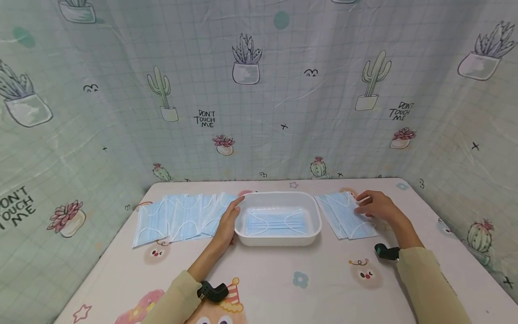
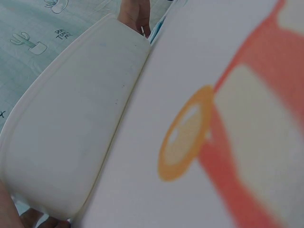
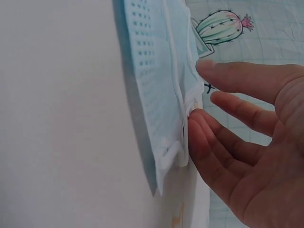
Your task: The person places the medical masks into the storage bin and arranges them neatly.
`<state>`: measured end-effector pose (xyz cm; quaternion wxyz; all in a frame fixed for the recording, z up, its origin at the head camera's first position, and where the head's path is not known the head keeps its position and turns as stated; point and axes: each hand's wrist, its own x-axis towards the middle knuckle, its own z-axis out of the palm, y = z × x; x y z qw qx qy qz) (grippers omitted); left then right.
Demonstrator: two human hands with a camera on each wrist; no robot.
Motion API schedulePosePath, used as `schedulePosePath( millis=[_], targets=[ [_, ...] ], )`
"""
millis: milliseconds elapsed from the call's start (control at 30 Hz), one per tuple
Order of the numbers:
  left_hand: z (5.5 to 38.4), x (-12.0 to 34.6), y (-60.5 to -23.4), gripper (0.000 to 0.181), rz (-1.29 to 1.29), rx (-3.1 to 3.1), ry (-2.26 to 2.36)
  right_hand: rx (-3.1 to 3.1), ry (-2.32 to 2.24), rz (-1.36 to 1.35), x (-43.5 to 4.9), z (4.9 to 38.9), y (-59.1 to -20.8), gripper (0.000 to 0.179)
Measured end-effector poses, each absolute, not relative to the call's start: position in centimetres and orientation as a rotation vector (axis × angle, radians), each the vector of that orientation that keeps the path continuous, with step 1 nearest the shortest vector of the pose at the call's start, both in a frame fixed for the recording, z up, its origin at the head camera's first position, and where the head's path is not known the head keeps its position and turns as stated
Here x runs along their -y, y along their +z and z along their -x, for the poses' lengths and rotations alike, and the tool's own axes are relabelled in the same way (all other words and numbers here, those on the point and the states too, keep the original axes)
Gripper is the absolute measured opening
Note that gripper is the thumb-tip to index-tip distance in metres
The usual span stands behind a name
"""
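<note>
A white plastic tub [image 1: 279, 241] stands mid-table with blue pleated face masks [image 1: 275, 222] lying flat inside, white ear loops on top. My left hand [image 1: 227, 221] grips the tub's left end, fingers at its rim and side; the left wrist view shows the tub's long wall [image 2: 76, 109] with fingertips [image 2: 52, 222] at its end. On the right, overlapping face masks [image 1: 344, 218] lie fanned on the table. Over their right edge is my right hand [image 1: 378, 207], its fingers loosely bent. In the right wrist view, fingertips [image 3: 194, 128] touch the masks' edge by an ear loop, thumb apart.
Left of the tub, several more face masks [image 1: 188, 216] lie overlapping in a row. A patterned cloth [image 1: 283, 103] hangs behind the table and along both sides. The pale tabletop [image 1: 323, 279] carries printed cartoon figures.
</note>
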<state>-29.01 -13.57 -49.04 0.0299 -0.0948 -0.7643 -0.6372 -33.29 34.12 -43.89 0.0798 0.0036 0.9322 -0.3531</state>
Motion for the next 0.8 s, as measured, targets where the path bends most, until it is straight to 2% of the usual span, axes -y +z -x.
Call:
schedulePosePath(
  millis=[500,800],
  targets=[
    [28.98,13.45,-48.81,0.046,0.311,2.333,-1.963,-2.83,-1.066,-0.097,-33.51,33.26,-44.29,0.05],
    [29.01,13.41,-48.86,0.047,0.308,2.338,-1.97,-2.739,-1.163,-0.111,-34.4,33.35,-44.34,0.058]
  ],
)
